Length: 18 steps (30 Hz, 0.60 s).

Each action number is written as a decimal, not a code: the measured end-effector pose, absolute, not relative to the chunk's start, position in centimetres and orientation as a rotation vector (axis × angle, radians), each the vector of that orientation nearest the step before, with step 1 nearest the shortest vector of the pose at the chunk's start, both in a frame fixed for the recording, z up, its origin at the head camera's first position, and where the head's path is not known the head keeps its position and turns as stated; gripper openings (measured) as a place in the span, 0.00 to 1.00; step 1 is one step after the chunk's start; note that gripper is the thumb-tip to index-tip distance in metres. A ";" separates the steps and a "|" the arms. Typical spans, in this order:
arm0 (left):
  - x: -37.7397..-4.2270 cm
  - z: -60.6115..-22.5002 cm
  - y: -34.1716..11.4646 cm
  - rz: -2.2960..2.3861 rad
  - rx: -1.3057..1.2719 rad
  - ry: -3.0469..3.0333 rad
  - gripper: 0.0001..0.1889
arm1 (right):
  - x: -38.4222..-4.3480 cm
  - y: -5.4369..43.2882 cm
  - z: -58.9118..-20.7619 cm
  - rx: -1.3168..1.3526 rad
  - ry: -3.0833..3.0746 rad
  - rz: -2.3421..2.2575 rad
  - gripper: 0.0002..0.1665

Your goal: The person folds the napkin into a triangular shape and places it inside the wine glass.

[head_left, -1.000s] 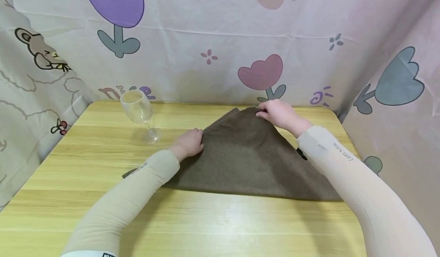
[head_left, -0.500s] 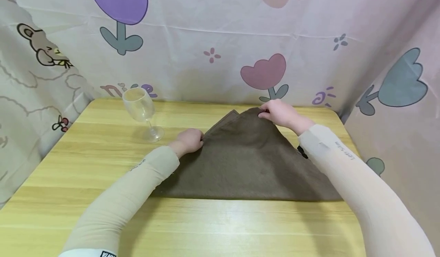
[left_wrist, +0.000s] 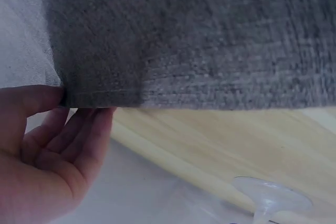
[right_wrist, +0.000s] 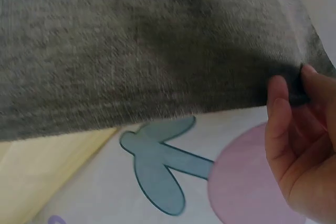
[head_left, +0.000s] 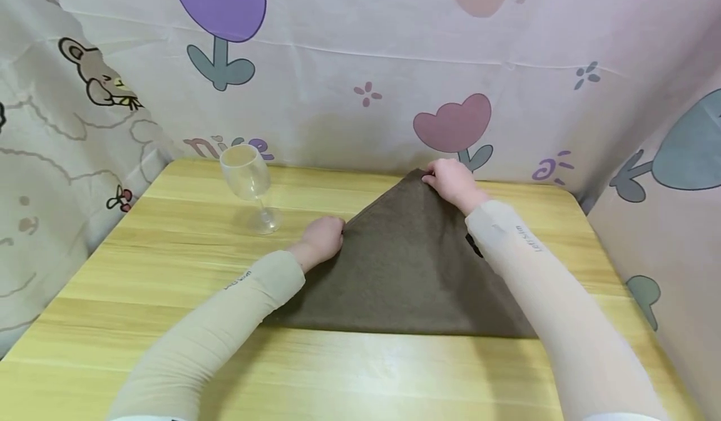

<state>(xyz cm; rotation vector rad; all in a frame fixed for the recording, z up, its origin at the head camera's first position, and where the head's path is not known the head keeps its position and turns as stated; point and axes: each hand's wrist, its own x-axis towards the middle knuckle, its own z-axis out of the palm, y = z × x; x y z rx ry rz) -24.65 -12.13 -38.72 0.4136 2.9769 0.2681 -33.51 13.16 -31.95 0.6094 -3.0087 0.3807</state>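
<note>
A brown cloth [head_left: 394, 271] spans the middle of the wooden table in the head view, its upper part raised to a peak at the back. My left hand [head_left: 323, 238] pinches its left sloping edge. At the peak, my right hand [head_left: 452, 180] holds the corner between thumb and fingers. Seen close in the left wrist view, the cloth [left_wrist: 189, 40] has a greyish weave, and the thumb presses its hem against the fingers. The right wrist view has the cloth [right_wrist: 121, 56] stretched from the pinching right hand [right_wrist: 304, 150]. A black tag [head_left: 474, 246] shows near the right sleeve.
An upright stemmed wine glass [head_left: 248, 177] stands left of the cloth, behind my left hand. Patterned fabric [head_left: 338, 52] hangs along the table's back and sides. The wooden table [head_left: 366, 377] extends in front of the cloth.
The second layer's corner that stuck out left of the peak no longer shows, and the left edge now runs straight between both hands. My right hand has shifted slightly left relative to the backdrop.
</note>
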 end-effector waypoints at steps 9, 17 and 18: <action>-25.1 -38.9 -12.6 0.333 0.384 2.938 0.08 | -35.1 12.5 -34.8 0.434 -3.039 0.421 0.13; -25.4 -39.2 -13.2 0.345 0.444 2.990 0.07 | -36.1 11.2 -36.8 0.414 -3.047 0.553 0.14; -25.5 -39.2 -13.3 0.352 0.445 2.992 0.07 | -36.2 11.1 -37.1 0.441 -3.069 0.591 0.15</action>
